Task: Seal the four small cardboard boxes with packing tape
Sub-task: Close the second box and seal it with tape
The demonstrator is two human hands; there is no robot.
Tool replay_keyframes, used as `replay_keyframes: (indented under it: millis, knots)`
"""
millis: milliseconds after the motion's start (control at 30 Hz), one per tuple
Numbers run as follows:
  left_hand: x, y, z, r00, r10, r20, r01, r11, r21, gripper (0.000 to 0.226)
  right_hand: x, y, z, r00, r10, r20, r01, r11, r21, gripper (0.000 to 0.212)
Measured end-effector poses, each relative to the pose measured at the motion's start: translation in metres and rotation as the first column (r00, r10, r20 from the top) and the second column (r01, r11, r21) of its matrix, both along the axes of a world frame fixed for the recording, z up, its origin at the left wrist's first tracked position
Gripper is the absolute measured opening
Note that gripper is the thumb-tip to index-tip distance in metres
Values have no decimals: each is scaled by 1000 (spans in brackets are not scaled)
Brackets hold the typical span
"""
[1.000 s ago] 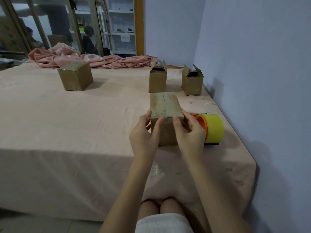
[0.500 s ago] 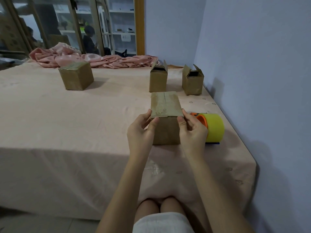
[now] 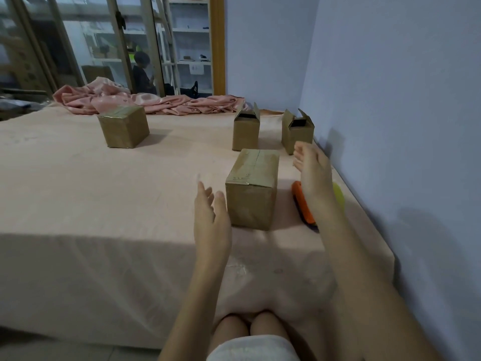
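A closed cardboard box [image 3: 253,186] with tape along its top seam stands on the table in front of me. My left hand [image 3: 209,212] hovers open just left of it, not touching. My right hand [image 3: 311,170] is raised open to the box's right, above the tape dispenser [image 3: 303,204], whose orange body and yellow roll it partly hides. Two boxes with flaps standing open, one [image 3: 246,132] behind the near box and one [image 3: 298,131] by the wall, sit further back. Another closed, taped box [image 3: 123,126] stands at the far left.
A pink cloth covers the table [image 3: 104,183]. A crumpled pink fabric [image 3: 145,100] lies along the far edge. A blue wall [image 3: 390,126] runs close along the table's right side. Glass doors and shelves are behind, with a person beyond them.
Both hands have let go of the near box and pulled apart. The left hand dropped back to the left; the right hand lifted up and to the right over the tape dispenser.
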State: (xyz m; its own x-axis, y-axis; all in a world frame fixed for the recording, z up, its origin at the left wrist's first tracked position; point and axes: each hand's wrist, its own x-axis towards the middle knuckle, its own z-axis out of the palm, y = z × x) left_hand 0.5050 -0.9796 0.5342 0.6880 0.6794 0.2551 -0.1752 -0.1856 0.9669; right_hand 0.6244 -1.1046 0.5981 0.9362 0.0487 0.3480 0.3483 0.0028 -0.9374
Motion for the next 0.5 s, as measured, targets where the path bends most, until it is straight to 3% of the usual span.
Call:
replay_keyframes:
  millis: [67, 167, 267, 367, 433, 500]
  knots:
    - [-15, -20, -9, 1000, 2, 21, -2, 1000, 18, 47, 23, 6, 12, 993, 22, -117, -34, 993, -109, 38]
    - [-25, -55, -21, 987, -162, 19, 161, 985, 67, 45, 41, 21, 14, 962, 44, -268, -142, 923, -358, 49]
    - [-18, -70, -22, 970, -238, -53, 243, 964, 110, 53, 44, 33, 6, 913, 77, -401, -234, 902, -362, 61]
    - [-8, -53, -12, 987, -158, -35, 162, 976, 145, 59, 39, 33, 3, 944, 52, -326, -142, 955, -260, 56]
    - [-1, -31, -1, 991, -126, 37, 122, 988, 89, 62, 27, 26, 7, 971, 28, -236, -77, 977, -199, 47]
    - [8, -6, 11, 990, -95, 106, 90, 995, 44, 49, 7, 17, 8, 986, 52, -156, -74, 987, -142, 42]
